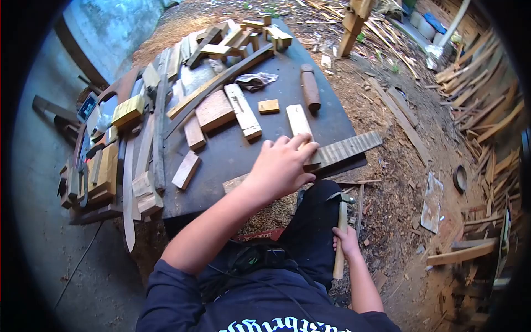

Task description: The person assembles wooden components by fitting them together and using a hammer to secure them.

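My left hand reaches over the table's near edge, its fingers on a pale wood block and beside a ridged, striped wood strip. The thumb is bent toward the strip's near end; whether the fingers grip anything is hidden. Down by my right knee, my right hand is wrapped round the wooden handle of a hammer, its metal head up. A small yellowish block and a long white-faced block lie farther left on the dark table.
A brown rounded wooden piece and a crumpled cloth lie toward the back. Blocks and long strips crowd the table's left and far sides. Scrap wood is piled at the right; shavings cover the ground.
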Demonstrator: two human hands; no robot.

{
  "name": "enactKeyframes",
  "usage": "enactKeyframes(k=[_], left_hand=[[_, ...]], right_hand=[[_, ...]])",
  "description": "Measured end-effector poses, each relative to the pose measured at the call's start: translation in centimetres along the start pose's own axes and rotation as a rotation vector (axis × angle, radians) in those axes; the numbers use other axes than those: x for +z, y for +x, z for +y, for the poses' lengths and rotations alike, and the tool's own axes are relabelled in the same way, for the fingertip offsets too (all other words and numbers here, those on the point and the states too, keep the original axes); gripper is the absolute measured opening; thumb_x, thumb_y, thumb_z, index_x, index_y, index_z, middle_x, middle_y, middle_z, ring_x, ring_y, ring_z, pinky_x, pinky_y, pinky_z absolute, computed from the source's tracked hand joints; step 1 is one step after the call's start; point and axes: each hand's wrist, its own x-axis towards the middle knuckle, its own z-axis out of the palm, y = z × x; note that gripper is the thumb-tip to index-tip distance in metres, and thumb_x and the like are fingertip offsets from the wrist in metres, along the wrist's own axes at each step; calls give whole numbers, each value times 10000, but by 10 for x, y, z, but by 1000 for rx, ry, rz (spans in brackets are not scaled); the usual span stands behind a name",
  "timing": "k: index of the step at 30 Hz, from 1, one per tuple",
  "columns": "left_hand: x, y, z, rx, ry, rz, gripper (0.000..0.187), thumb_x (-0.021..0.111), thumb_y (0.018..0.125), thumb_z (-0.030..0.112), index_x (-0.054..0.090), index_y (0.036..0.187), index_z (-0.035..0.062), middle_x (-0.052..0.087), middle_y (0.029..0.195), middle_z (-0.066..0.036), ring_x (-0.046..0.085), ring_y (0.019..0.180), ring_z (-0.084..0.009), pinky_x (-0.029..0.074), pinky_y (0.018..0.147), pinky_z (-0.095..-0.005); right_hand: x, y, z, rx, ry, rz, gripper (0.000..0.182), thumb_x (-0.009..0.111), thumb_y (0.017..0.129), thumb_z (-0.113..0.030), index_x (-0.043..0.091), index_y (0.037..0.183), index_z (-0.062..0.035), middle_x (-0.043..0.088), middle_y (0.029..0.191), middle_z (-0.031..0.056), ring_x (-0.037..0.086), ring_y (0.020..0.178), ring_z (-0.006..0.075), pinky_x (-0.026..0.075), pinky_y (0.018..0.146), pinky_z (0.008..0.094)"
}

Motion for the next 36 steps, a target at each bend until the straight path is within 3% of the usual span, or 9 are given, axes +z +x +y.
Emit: enactKeyframes(k=[4,9,13,20,23,26,29,32,36], left_hand=[[14,4,-7,76,-199,213,338,838,810,266,689,1024,49,681,1111,-150,712,931,-360,584,826,-443],[22,-5,-9,66,-306,401,256,766,836,176,611,971,23,604,952,-167,676,866,-390,561,779,-475],[-2,-16,-2,48,-335,438,270,765,818,125,574,963,1,565,1022,-193,634,961,-394,536,837,-472],[18,-11,4,99,-65,443,437,830,701,232,648,1054,53,593,1096,-92,594,1092,-285,531,841,-423],[42,-4,7,42,62,338,288,775,736,204,671,964,63,598,1076,-84,592,1060,-263,527,827,-405],[46,-4,8,70,67,455,84,673,783,135,650,827,68,593,998,-76,598,1006,-245,531,792,-364],[46,-4,9,95,35,463,65,658,781,120,628,791,63,584,954,-78,605,976,-241,540,778,-348],[47,-4,8,106,16,462,67,654,775,110,618,777,54,576,923,-79,608,956,-242,552,782,-354],[41,-8,9,110,-55,468,67,647,801,109,655,785,45,599,939,-93,610,962,-246,557,838,-335]], right_hand=[[-2,-1,4,0,50,15,187,708,946,-185,559,1008,-90,553,643,15,556,493,134,475,447,295],[-4,8,13,9,34,41,195,665,958,-220,519,1031,-113,516,620,12,517,441,137,452,395,287],[-12,21,23,-40,-22,6,189,653,963,-222,505,996,-108,529,617,19,525,434,140,459,372,287],[-8,20,22,-74,-30,-1,169,650,959,-233,535,966,-109,530,609,13,521,425,137,465,366,292],[-8,19,22,-63,-40,2,169,650,961,-235,536,963,-111,522,607,6,513,425,131,460,367,286],[-11,20,23,-50,-39,-19,175,642,972,-210,510,953,-97,521,608,21,532,434,138,467,371,288],[-8,9,11,-115,-71,7,412,754,932,-200,637,1228,61,683,904,64,632,776,177,516,698,313],[0,0,1,-85,-103,40,388,723,912,-217,697,1160,80,703,981,91,645,869,203,516,780,323],[-6,10,5,-68,-127,10,388,733,914,-209,685,1177,72,699,958,82,640,835,191,513,747,316]])
